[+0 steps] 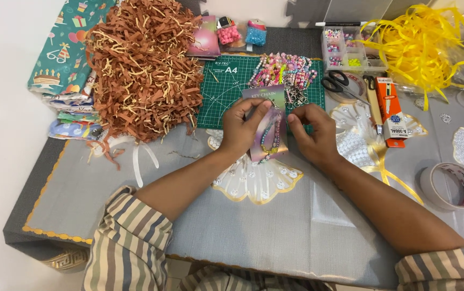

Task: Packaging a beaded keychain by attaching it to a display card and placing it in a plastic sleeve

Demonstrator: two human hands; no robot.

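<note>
My left hand point(241, 126) grips the left edge of a shiny purple card point(267, 129) that carries a beaded key chain point(269, 136). From the other side my right hand point(312, 131) pinches the card's right edge, fingertips on the beads. The card stands tilted over the lower edge of a green cutting mat point(226, 91). A heap of more beaded key chains point(286, 73) lies on the mat just behind the card. Under my wrists lies a white gold-rimmed wing-shaped piece point(253, 180).
Brown shredded paper point(143, 64) is piled at left beside folded patterned wrapping paper point(67, 48). Yellow ribbon point(420, 46), a bead box point(345, 51), scissors point(337, 82), an orange cutter pack point(391, 108) and a tape roll point(450, 186) sit at right.
</note>
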